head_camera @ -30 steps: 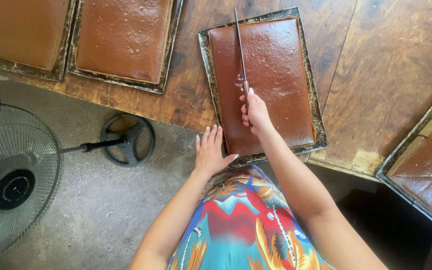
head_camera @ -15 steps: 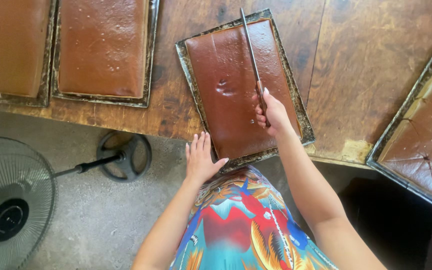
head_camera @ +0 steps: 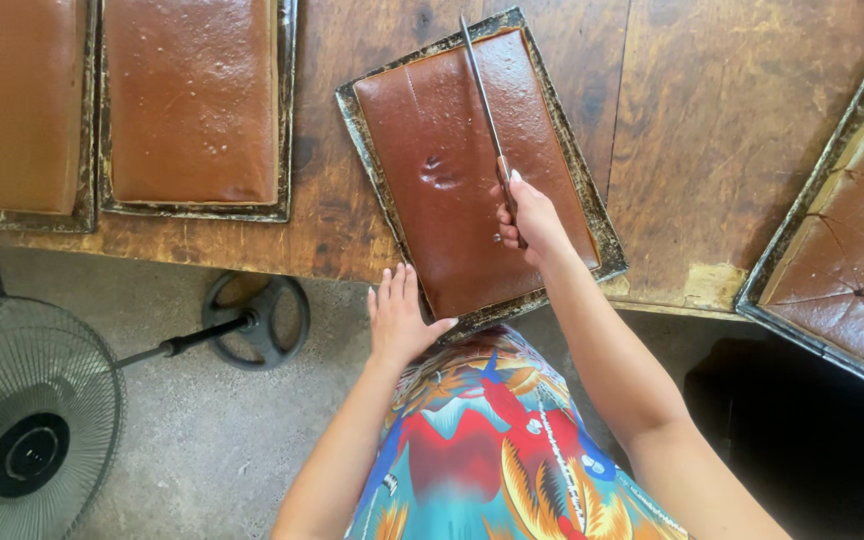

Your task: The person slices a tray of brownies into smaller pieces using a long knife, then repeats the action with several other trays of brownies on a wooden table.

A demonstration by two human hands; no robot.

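Observation:
A dark metal tray [head_camera: 364, 128] holding a smooth brown slab [head_camera: 442, 220] lies tilted on the wooden table [head_camera: 712, 150], its near corner over the table's edge. My right hand [head_camera: 530, 215] grips a long thin knife [head_camera: 482, 95] whose blade runs lengthwise over the slab toward the far end. My left hand [head_camera: 399, 315] rests flat with fingers apart against the tray's near corner, thumb touching its rim. A small dent marks the slab to the left of the knife.
Two more trays of brown slab [head_camera: 192, 100] [head_camera: 12, 100] sit at the left. A tray with a slab cut into pieces [head_camera: 852, 240] lies at the right. A standing fan [head_camera: 22, 420] and its round base [head_camera: 252, 320] are on the concrete floor below left.
My right hand and the knife have slid up the slab away from me, and the tray has turned clockwise. My left hand stays at the tray's near corner.

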